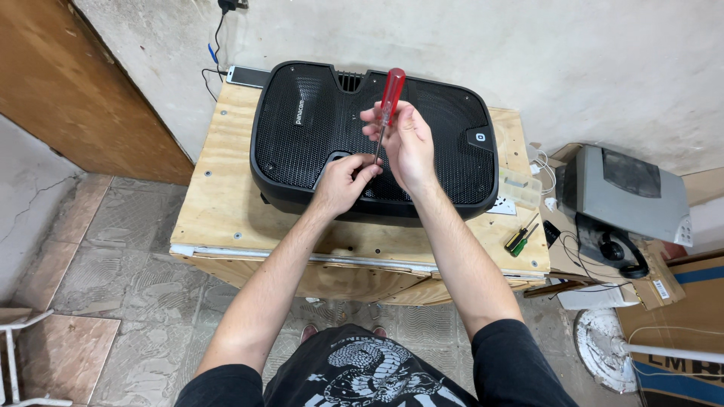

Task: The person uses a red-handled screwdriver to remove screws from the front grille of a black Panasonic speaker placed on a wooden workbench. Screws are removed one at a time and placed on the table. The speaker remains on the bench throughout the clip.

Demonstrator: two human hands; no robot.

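Note:
A large black speaker [452, 136] with a mesh grille lies face up on a plywood table [226, 203]. Above its middle, my right hand [407, 143] grips a screwdriver [390, 98] with a clear red handle, held nearly upright with its shaft pointing down. My left hand [343, 181] is closed with its fingertips pinched around the screwdriver's tip, just over the grille near the speaker's front recess. Whether something small sits between those fingers is hidden.
Two small screwdrivers, one green [522, 237], lie on the table's right front corner near a clear plastic box [520, 185]. A grey device [626, 192] and cables rest on cardboard boxes at the right. A phone [245, 74] lies at the table's back left. Tiled floor lies below.

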